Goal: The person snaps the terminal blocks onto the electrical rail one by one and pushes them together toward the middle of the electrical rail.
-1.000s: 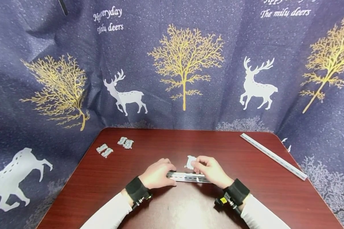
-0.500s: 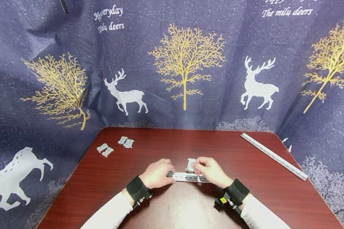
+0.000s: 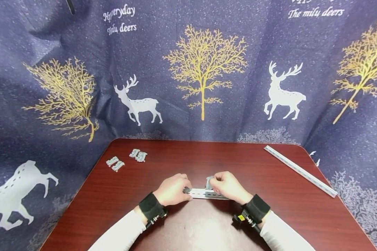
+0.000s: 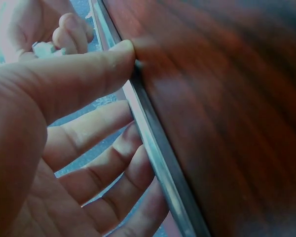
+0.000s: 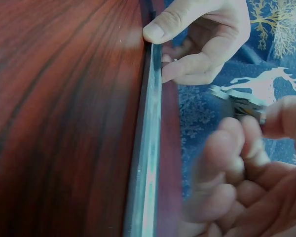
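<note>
A slotted metal DIN rail (image 3: 199, 194) lies crosswise on the table in front of me. My left hand (image 3: 172, 190) grips it at the left end; in the left wrist view the thumb is on the near edge and fingertips meet the far side of the rail (image 4: 158, 158). Just above the rail's far edge, my right hand (image 3: 231, 188) pinches a grey terminal block (image 3: 209, 182) between thumb and fingers. The right wrist view shows this terminal block (image 5: 240, 104) held off to the side of the rail, slightly blurred. The right hand covers the rail's right end.
Several more terminal blocks (image 3: 118, 166) lie in two small groups at the table's back left. A longer DIN rail (image 3: 300, 170) rests slanting along the right side. A patterned cloth (image 3: 182, 129) hangs behind the table (image 3: 163, 230).
The terminal block in my right hand has come down and nearer to the rail's far edge, and its tilt has changed. My left hand stays on the rail.
</note>
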The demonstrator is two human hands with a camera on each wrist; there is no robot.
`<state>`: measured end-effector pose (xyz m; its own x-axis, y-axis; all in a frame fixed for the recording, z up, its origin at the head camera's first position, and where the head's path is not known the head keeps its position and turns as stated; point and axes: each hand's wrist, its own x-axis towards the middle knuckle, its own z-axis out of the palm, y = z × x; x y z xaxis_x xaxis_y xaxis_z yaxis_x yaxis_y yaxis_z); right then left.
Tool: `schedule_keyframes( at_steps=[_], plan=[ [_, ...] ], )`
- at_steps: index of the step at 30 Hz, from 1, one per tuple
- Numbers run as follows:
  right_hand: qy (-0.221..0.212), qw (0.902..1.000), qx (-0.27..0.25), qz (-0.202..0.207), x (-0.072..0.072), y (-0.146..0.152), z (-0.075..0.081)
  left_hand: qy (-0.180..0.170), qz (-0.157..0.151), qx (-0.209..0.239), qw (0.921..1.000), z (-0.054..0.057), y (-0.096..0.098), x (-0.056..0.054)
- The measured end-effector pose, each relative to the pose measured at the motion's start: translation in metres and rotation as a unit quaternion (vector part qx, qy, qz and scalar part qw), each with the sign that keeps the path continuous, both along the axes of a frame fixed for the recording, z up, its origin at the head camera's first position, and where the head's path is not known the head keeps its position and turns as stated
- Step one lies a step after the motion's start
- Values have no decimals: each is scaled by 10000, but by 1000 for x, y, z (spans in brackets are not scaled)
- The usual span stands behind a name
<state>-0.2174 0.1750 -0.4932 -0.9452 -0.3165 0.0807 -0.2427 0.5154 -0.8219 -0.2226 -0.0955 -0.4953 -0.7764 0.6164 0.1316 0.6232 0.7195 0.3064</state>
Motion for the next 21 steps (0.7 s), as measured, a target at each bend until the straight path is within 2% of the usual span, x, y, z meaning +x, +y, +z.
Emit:
schedule_keyframes(
  at_steps=[13, 15, 16, 21],
  plan=[
    [-401, 9974, 594, -34, -3, -18, 10, -147, 6, 34, 9999, -2, -1, -2],
    [-359, 9962, 787, -48, -4, -20, 10, -149, 3, 26, 9999, -2, -1, -2],
    [-176, 9964, 829, 49, -11, -17, -1, -154, 2, 29, 9999, -1, -1, -2],
    [-86, 9912, 1322, -30, -14, -24, 0, -172, 9, 43, 9998, -1, -2, -2]
  ],
)
